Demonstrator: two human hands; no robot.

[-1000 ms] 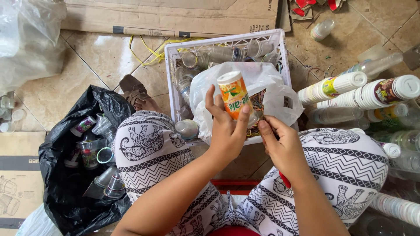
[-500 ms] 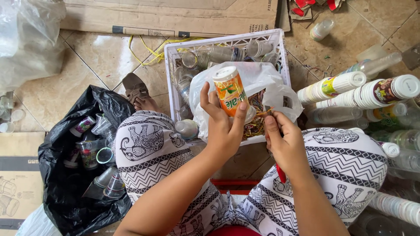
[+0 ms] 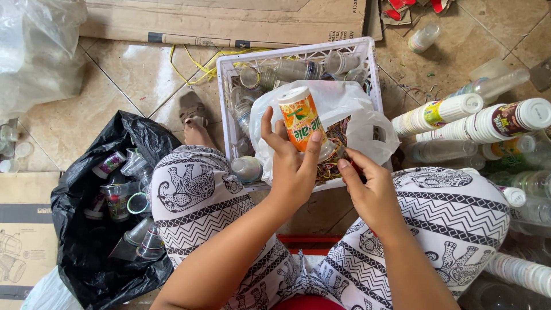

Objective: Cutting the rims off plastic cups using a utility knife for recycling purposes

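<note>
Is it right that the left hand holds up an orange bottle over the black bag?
Not quite. In the head view the left hand does hold up the orange bottle, but over the white crate with its white bag. The black bag lies off to the left.

R hand (image 3: 373, 192) now at bottle (image 3: 302, 123) base, gripping label.

1. The right hand (image 3: 373, 192) covers its own fingertips and whatever they pinch; the contents cannot be identified.
2. The left hand (image 3: 293, 166) hides the bottle (image 3: 302, 123) base.
3. The white bag (image 3: 344, 115) conceals part of the white crate (image 3: 227, 109) interior.
4. The black bag (image 3: 86, 229) bottom is cut off by the lower edge.
</note>
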